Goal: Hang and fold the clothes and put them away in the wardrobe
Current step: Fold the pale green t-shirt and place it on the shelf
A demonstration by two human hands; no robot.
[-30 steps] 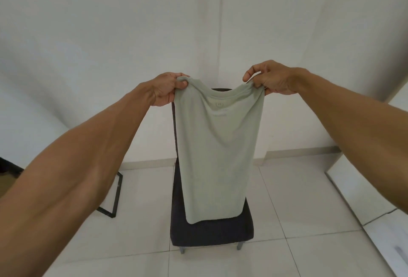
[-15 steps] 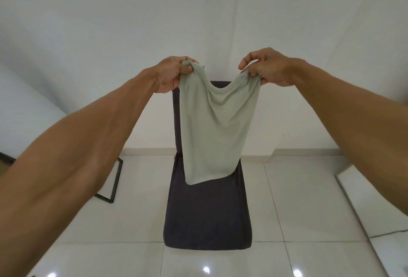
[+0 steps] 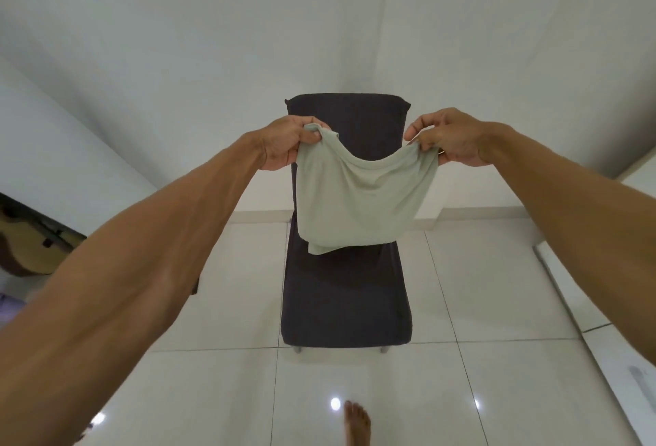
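Note:
A pale green garment (image 3: 358,200) hangs in the air in front of me, folded shorter, its top edge sagging in a curve between my hands. My left hand (image 3: 287,143) pinches its upper left corner. My right hand (image 3: 451,142) pinches its upper right corner. The cloth's lower edge hangs over the seat of a dark grey upholstered chair (image 3: 346,300), which stands behind and below it. Whether the cloth touches the seat I cannot tell. No wardrobe is in sight.
The chair stands on glossy white floor tiles (image 3: 497,303) against a white wall (image 3: 213,55). A guitar (image 3: 25,243) leans at the far left. A white furniture edge (image 3: 603,332) runs along the right. My bare foot (image 3: 356,422) is at the bottom.
My hands have come down from head height to in front of the chair back. The garment now hangs much shorter and slacker, its lower part doubled up.

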